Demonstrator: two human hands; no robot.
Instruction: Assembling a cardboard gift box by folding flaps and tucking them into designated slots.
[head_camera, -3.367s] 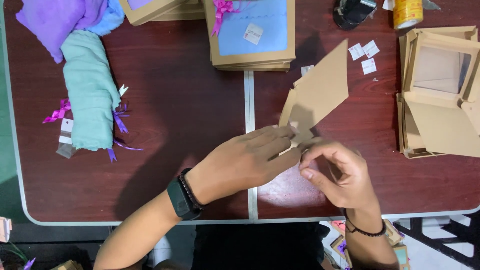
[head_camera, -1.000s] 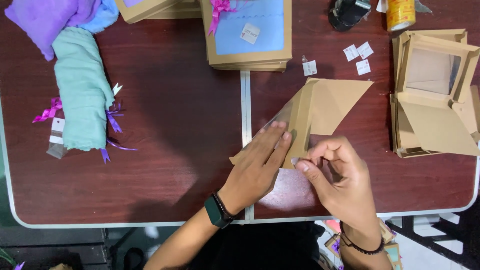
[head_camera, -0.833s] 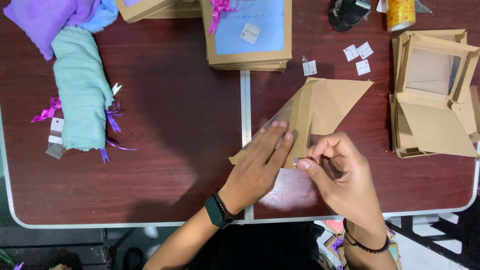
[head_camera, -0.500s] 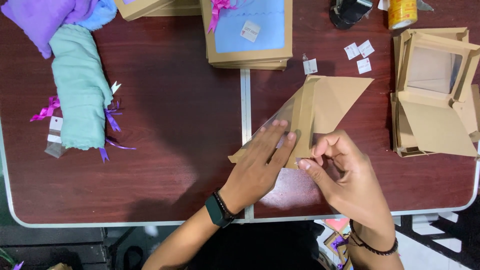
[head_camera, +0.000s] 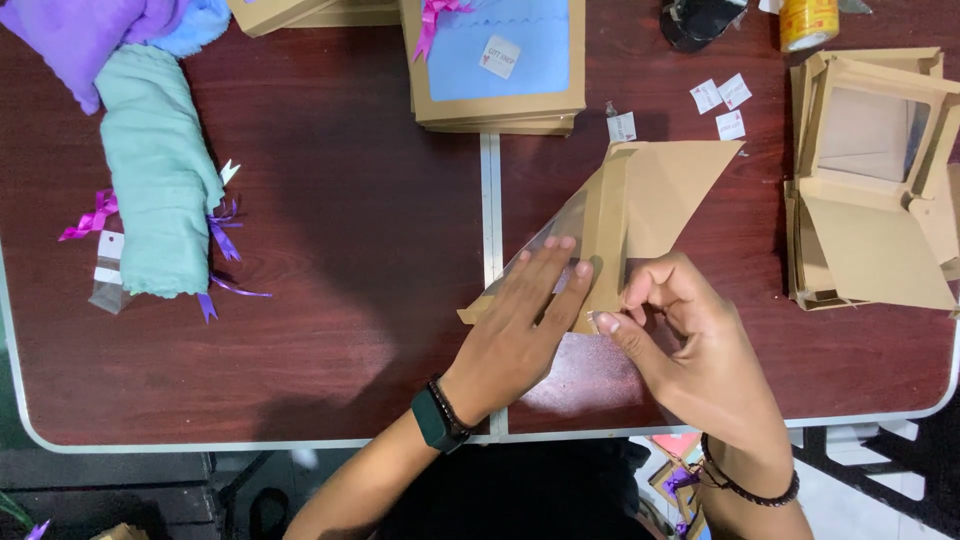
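Folding a flat box blank at the table's middle, seen from the head camera.

From here I see the left hand (head_camera: 520, 335) pressed flat, fingers straight and together, on the near end of the box blank (head_camera: 640, 215); it clamps nothing, only pins the card and its clear window film to the table (head_camera: 330, 330); the right hand (head_camera: 690, 345) sits just beside it, thumb and forefinger pinched on the blank's narrow folded strip; the blank lies across the table's centre seam, its far flap pointing toward the three small tags (head_camera: 722, 100); I judge the step to be creasing that strip; the next move calls for steady pressure from the flat hand while the pinch runs along the fold; finished boxes (head_camera: 495, 60) lie beyond, more blanks (head_camera: 870, 190) to the right, a teal cloth (head_camera: 155, 190) well apart at left.
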